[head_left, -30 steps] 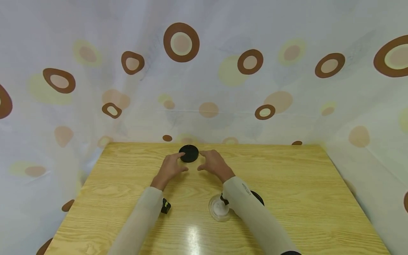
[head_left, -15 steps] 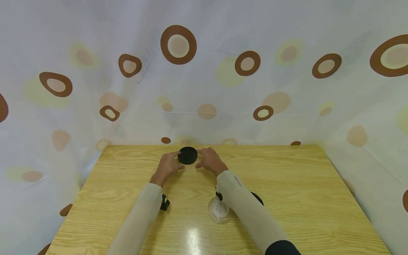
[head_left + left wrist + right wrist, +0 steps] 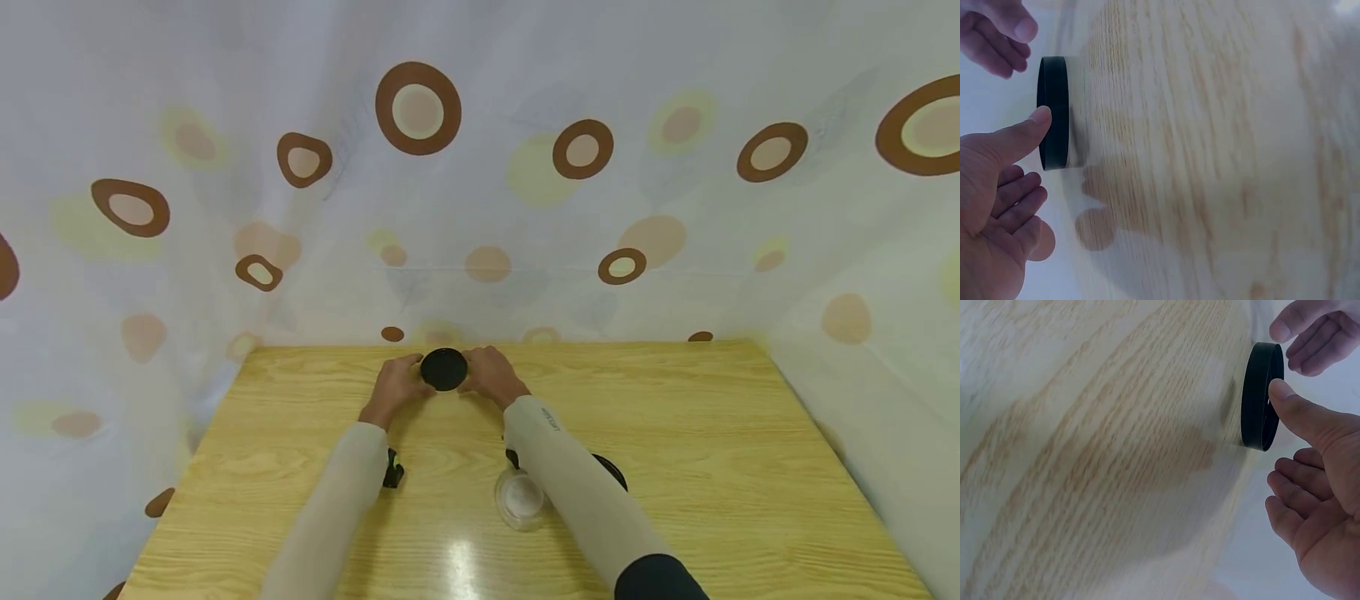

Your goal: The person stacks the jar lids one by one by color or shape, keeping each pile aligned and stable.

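Note:
A shallow round black lid (image 3: 444, 370) lies near the far edge of the wooden table, its raised rim and hollow side facing up. My left hand (image 3: 394, 387) is at its left side and my right hand (image 3: 491, 373) at its right. In the left wrist view the left thumb overlaps the rim of the lid (image 3: 1055, 140), while the other fingers stay loosely bent below it. The right wrist view has the right thumb by the edge of the lid (image 3: 1256, 397). Contact cannot be told for certain. Neither hand wraps around it.
A clear round container (image 3: 517, 518) stands near the right forearm. Beyond that forearm, a black curved rim (image 3: 613, 472) is partly hidden by the sleeve. Patterned white cloth (image 3: 487, 167) hangs behind the table (image 3: 712, 442) and along its sides.
Both hands have closed in on the lid from either side, the right one shifting slightly left. The lid itself shows no clear movement on the table.

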Available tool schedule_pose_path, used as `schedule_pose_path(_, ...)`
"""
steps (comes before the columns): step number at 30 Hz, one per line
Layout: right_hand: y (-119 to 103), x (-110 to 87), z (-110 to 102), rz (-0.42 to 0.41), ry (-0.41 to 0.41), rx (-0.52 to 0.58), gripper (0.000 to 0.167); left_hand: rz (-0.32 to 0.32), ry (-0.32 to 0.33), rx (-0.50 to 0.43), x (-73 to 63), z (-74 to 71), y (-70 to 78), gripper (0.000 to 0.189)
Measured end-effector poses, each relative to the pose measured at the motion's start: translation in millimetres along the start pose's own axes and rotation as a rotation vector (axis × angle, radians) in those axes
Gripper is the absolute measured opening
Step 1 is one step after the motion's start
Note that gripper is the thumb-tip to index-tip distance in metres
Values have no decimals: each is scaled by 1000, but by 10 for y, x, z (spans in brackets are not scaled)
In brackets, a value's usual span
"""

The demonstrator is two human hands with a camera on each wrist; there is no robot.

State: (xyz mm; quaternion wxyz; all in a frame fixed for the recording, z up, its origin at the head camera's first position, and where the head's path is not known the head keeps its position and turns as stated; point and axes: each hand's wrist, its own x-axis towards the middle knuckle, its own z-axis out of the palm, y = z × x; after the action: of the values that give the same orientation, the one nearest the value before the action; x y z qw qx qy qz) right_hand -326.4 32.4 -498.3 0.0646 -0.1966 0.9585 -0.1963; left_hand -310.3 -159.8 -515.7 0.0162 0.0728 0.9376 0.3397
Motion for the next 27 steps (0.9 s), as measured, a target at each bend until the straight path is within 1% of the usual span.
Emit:
schedule_pose_path(3, -9, 11, 13, 11, -14, -28, 54, -6, -2, 12, 18, 34, -9, 68)
schedule_pose_path(5, -9, 16, 27, 22, -22, -26, 53, -15, 0, 21, 21, 49, -13, 68)
schedule_pose_path(9, 11, 25, 64, 46, -25, -10, 49, 7, -2, 45, 31, 67, -12, 66)
schedule_pose_path(13, 23, 35, 98, 54, -13, 15, 57, 48, 13, 42, 42, 73, 1, 59)
schedule_pose_path(16, 15, 34, 120, 59, -10, 32, 63, 64, 29, 40, 32, 78, 3, 55)
schedule_pose_path(18, 9, 33, 131, 64, -12, 33, 63, 70, 34, 44, 26, 81, 0, 52)
schedule_pose_path(22, 6, 27, 133, 76, -17, 4, 59, 82, 41, 43, 14, 86, 5, 49)
schedule_pose_path(27, 7, 24, 122, 96, -35, -49, 53, 67, 42, 26, 5, 105, 12, 52)
